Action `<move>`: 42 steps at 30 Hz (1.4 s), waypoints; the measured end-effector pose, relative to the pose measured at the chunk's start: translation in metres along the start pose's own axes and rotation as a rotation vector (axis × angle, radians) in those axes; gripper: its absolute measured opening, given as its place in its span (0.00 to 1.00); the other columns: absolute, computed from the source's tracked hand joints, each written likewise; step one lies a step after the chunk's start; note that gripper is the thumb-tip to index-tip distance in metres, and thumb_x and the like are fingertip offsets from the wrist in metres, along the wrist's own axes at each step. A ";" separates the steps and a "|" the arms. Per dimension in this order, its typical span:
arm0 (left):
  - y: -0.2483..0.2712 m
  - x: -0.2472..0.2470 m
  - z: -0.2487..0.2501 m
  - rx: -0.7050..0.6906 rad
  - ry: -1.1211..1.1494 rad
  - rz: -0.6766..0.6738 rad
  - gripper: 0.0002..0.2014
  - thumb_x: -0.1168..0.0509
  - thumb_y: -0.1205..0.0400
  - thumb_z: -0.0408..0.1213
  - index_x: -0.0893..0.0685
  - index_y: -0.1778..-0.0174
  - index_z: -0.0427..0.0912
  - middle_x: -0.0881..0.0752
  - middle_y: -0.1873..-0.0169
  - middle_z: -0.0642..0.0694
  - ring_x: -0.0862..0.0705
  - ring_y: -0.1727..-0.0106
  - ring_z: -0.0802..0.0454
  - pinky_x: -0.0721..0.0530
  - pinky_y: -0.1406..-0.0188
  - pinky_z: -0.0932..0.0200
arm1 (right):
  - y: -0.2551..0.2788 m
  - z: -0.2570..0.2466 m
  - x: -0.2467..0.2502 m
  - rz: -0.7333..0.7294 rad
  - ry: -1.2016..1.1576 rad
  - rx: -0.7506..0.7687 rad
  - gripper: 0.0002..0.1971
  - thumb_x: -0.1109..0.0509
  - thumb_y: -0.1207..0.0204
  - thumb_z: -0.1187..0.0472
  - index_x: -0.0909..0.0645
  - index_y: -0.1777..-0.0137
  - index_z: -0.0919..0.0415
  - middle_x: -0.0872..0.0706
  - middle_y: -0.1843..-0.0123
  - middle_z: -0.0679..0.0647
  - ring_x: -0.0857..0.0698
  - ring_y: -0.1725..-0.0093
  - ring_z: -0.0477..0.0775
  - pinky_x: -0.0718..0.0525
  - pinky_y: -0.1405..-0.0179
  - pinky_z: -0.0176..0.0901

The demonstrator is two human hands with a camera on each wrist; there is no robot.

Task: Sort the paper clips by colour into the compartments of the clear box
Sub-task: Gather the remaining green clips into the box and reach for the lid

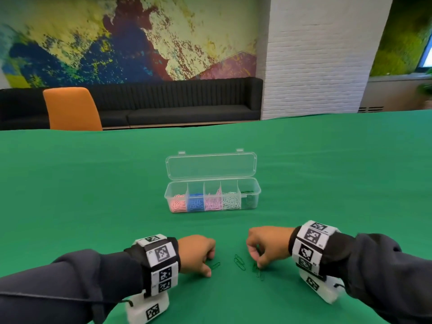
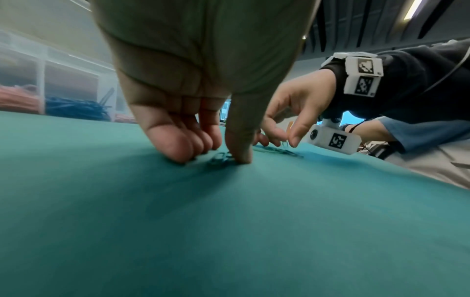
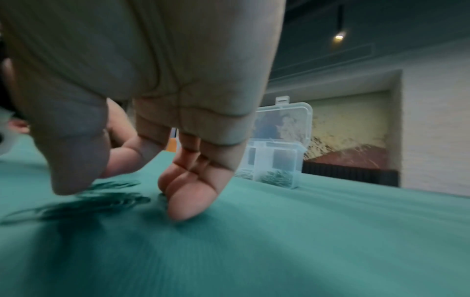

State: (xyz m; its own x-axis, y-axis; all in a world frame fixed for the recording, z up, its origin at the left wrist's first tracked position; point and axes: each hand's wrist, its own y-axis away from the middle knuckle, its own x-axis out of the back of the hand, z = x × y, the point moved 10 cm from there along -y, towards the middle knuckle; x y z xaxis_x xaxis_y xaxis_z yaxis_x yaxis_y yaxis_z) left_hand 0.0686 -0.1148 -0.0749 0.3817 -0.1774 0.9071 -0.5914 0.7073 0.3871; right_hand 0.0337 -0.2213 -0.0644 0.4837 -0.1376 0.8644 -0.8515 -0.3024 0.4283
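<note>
Clear box [image 1: 253,195] open, clips colour-sorted; both hands curled, pinching green clips [image 1: 239,262] on cloth.

The clear box [image 1: 251,195] sits mid-frame in the head view, lid hinged open behind, its five compartments holding salmon, blue, pink, white and green paper clips (left to right). A few loose green clips [image 1: 239,262] lie flat near the bottom centre.
</note>
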 end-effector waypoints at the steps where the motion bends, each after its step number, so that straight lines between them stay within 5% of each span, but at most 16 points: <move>1: -0.001 0.000 0.005 -0.002 -0.002 0.003 0.17 0.29 0.23 0.40 0.22 0.42 0.38 0.24 0.60 0.51 0.26 0.55 0.52 0.31 0.58 0.62 | 0.002 -0.006 -0.003 0.012 0.054 0.025 0.11 0.27 0.30 0.63 0.26 0.65 0.50 0.25 0.51 0.48 0.24 0.56 0.49 0.24 0.55 0.39; 3: -0.004 0.000 0.015 -0.003 -0.015 -0.006 0.13 0.31 0.22 0.34 0.20 0.42 0.37 0.19 0.56 0.44 0.26 0.55 0.52 0.29 0.56 0.61 | 0.005 -0.015 -0.004 0.045 0.075 0.064 0.11 0.25 0.31 0.64 0.24 0.54 0.54 0.30 0.48 0.49 0.26 0.54 0.50 0.29 0.55 0.38; 5: -0.004 -0.001 0.024 -0.013 -0.037 -0.011 0.11 0.36 0.22 0.28 0.19 0.44 0.35 0.15 0.50 0.39 0.25 0.55 0.52 0.27 0.54 0.59 | 0.008 -0.017 -0.005 0.031 0.026 0.068 0.21 0.25 0.31 0.66 0.27 0.40 0.59 0.28 0.44 0.53 0.28 0.53 0.50 0.31 0.56 0.36; 8: -0.002 -0.002 0.032 -0.038 -0.058 -0.013 0.12 0.41 0.23 0.24 0.18 0.45 0.35 0.15 0.49 0.39 0.22 0.54 0.47 0.23 0.50 0.56 | 0.010 -0.018 -0.010 -0.005 0.041 0.065 0.27 0.24 0.31 0.65 0.30 0.34 0.60 0.26 0.42 0.56 0.28 0.51 0.50 0.31 0.54 0.36; 13: -0.009 0.002 0.041 -0.092 0.005 0.010 0.13 0.42 0.24 0.23 0.18 0.46 0.35 0.17 0.55 0.43 0.24 0.56 0.50 0.22 0.50 0.56 | 0.011 -0.013 -0.016 -0.019 0.041 0.030 0.16 0.27 0.27 0.63 0.23 0.41 0.62 0.30 0.62 0.42 0.27 0.54 0.50 0.32 0.65 0.38; 17: -0.022 0.013 0.057 -0.172 0.037 0.034 0.13 0.39 0.23 0.24 0.18 0.44 0.35 0.15 0.49 0.38 0.24 0.57 0.51 0.26 0.56 0.61 | 0.014 -0.010 -0.017 0.024 0.068 0.043 0.11 0.30 0.26 0.62 0.21 0.44 0.63 0.31 0.65 0.41 0.27 0.55 0.49 0.34 0.59 0.37; 23: -0.037 0.012 0.070 -0.290 -0.029 -0.023 0.16 0.28 0.24 0.32 0.20 0.42 0.34 0.18 0.44 0.35 0.25 0.56 0.50 0.31 0.64 0.62 | 0.022 0.014 -0.011 0.076 0.005 -0.050 0.01 0.32 0.25 0.62 0.20 0.56 0.55 0.28 0.69 0.39 0.25 0.61 0.49 0.30 0.69 0.34; 26: -0.038 0.008 0.066 -0.277 -0.031 -0.060 0.12 0.31 0.22 0.31 0.19 0.45 0.32 0.15 0.47 0.34 0.25 0.57 0.51 0.31 0.64 0.61 | 0.022 0.034 -0.007 0.071 -0.174 -0.149 0.13 0.31 0.24 0.62 0.29 0.65 0.47 0.24 0.67 0.42 0.23 0.72 0.46 0.24 0.75 0.28; 31: -0.031 0.005 0.059 -0.277 -0.111 -0.029 0.09 0.37 0.21 0.29 0.19 0.46 0.32 0.15 0.49 0.35 0.26 0.58 0.49 0.30 0.58 0.59 | 0.013 0.014 -0.006 0.079 -0.239 -0.137 0.11 0.30 0.24 0.63 0.27 0.63 0.50 0.24 0.67 0.43 0.24 0.73 0.42 0.24 0.79 0.25; 35: -0.027 0.008 0.046 -0.241 -0.131 -0.013 0.09 0.38 0.22 0.28 0.19 0.47 0.32 0.15 0.51 0.34 0.27 0.59 0.47 0.31 0.60 0.59 | 0.001 -0.011 -0.011 0.107 -0.059 -0.150 0.07 0.29 0.26 0.62 0.20 0.49 0.56 0.17 0.57 0.52 0.23 0.59 0.50 0.27 0.65 0.35; 38: -0.024 0.009 0.036 -0.211 -0.126 -0.022 0.10 0.38 0.22 0.28 0.19 0.47 0.30 0.17 0.55 0.35 0.27 0.59 0.48 0.33 0.61 0.62 | -0.005 -0.021 -0.013 0.093 0.046 -0.164 0.05 0.31 0.25 0.63 0.19 0.50 0.59 0.14 0.46 0.60 0.21 0.54 0.54 0.29 0.57 0.37; 42: -0.018 0.007 0.022 -0.180 -0.128 -0.043 0.05 0.39 0.22 0.28 0.20 0.52 0.34 0.23 0.60 0.44 0.27 0.59 0.48 0.32 0.60 0.61 | -0.008 -0.023 -0.015 0.057 0.094 -0.186 0.03 0.35 0.25 0.64 0.23 0.60 0.58 0.15 0.51 0.63 0.24 0.57 0.53 0.24 0.55 0.42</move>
State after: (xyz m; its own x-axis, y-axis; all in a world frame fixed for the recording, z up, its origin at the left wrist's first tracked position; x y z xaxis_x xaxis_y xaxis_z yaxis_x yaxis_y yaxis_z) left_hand 0.0662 -0.1435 -0.0721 0.3039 -0.2874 0.9083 -0.4360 0.8057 0.4008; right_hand 0.0285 -0.1946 -0.0751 0.4203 -0.0577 0.9056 -0.9037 -0.1162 0.4120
